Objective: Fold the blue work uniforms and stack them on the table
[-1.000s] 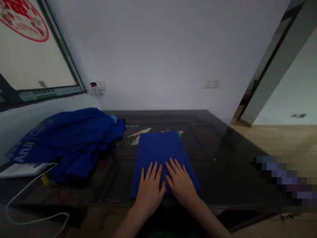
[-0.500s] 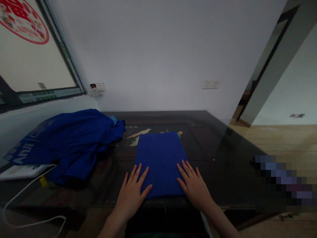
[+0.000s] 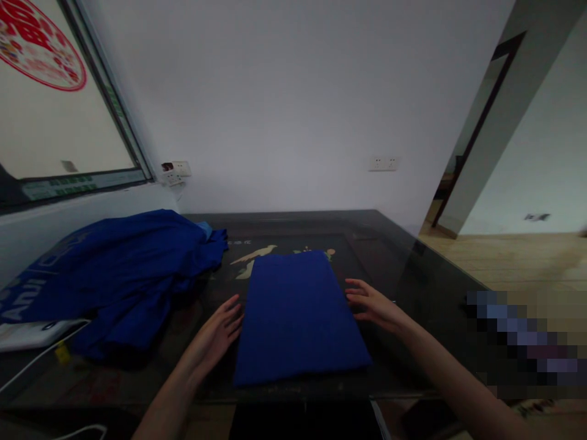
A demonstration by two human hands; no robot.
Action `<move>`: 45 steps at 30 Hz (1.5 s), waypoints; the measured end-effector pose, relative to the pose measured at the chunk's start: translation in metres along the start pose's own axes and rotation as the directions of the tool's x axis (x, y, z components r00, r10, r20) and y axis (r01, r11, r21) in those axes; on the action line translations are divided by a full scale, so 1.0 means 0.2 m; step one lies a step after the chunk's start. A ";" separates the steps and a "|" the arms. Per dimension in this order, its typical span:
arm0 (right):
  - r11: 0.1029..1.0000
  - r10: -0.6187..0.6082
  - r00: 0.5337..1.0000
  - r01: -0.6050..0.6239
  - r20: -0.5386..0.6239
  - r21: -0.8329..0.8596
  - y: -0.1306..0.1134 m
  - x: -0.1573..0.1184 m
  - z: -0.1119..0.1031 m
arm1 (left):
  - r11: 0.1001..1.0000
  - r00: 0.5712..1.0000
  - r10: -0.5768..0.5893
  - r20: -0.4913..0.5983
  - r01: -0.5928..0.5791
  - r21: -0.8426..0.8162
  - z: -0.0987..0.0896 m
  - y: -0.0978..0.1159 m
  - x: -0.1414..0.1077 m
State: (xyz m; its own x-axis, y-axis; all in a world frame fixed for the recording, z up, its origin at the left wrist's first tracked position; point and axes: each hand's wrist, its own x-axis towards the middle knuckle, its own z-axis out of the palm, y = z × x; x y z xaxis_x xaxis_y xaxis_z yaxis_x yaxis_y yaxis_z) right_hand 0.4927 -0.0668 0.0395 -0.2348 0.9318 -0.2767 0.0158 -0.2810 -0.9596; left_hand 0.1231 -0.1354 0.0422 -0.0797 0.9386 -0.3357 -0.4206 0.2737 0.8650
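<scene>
A blue cloth [image 3: 300,321], folded into a flat, neat rectangle, lies in front of me on the dark table [image 3: 413,342]. Its near edge is close to the table's front edge. My left hand [image 3: 221,333] is raised just off its left side, fingers slightly curved and holding nothing. On the other side, my right hand [image 3: 373,304] hovers by the cloth's right edge with fingers apart and nothing in them. Both palms face inward toward the cloth.
To the left lies a crumpled heap of blue fabric [image 3: 137,275] with pale lettering. Partly under it is a white device [image 3: 41,333] with a white cable [image 3: 41,355]. A bird picture [image 3: 254,253] decorates the tabletop. A pixelated object [image 3: 518,330] sits at the right edge.
Both hands have lifted off the cloth and moved outward to its sides. The cloth's near part now looks wider. The view has shifted slightly.
</scene>
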 end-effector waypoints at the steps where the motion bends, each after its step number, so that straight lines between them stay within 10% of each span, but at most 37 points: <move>1: 1.000 0.006 0.999 -0.006 0.039 0.014 -0.01 0.02 0.01 | 0.999 1.000 -0.010 0.008 0.009 0.036 0.00 0.02 0.02; 8: 0.967 -0.066 0.986 0.102 0.156 -0.235 -0.02 0.16 0.09 | 0.886 0.976 -0.035 0.214 -0.069 0.458 0.07 0.10 0.17; 13: 0.763 -0.209 0.975 0.206 0.068 -0.613 -0.06 0.30 -0.06 | 0.819 0.973 0.005 0.231 -0.137 0.557 0.26 0.08 0.30; 20: 0.424 -0.453 0.883 0.091 -0.124 -0.901 -0.16 0.49 -0.55 | 0.827 0.937 -0.038 0.348 -0.167 0.537 0.76 -0.02 0.54; 29: 0.513 -0.371 0.677 -0.420 -0.635 -0.748 -0.25 0.54 -1.20 | 0.816 0.901 0.064 0.428 -0.294 0.497 1.56 -0.38 0.88; 35: 0.573 -0.312 0.530 -0.557 -0.788 -0.601 -0.25 0.44 -1.53 | 0.540 0.767 0.136 0.627 -0.588 0.602 1.81 -0.54 0.83; 40: 0.613 -0.294 0.445 -0.591 -0.846 -0.524 -0.19 0.40 -1.69 | 0.204 0.587 0.033 0.809 -0.796 0.570 1.84 -0.63 0.67; 45: 0.619 -0.329 0.428 -0.576 -0.842 -0.534 -0.15 0.43 -1.77 | 0.077 0.481 -0.057 0.875 -0.871 0.484 1.83 -0.73 0.58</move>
State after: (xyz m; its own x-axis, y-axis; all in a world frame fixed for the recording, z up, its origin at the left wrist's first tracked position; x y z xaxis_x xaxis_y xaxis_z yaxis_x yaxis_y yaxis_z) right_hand 0.8155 0.1023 0.0258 0.7128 0.6842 0.1542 0.6642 -0.5878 -0.4619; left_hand 0.5061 0.0109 0.0132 0.7761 0.6199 0.1154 0.4748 -0.6950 0.5399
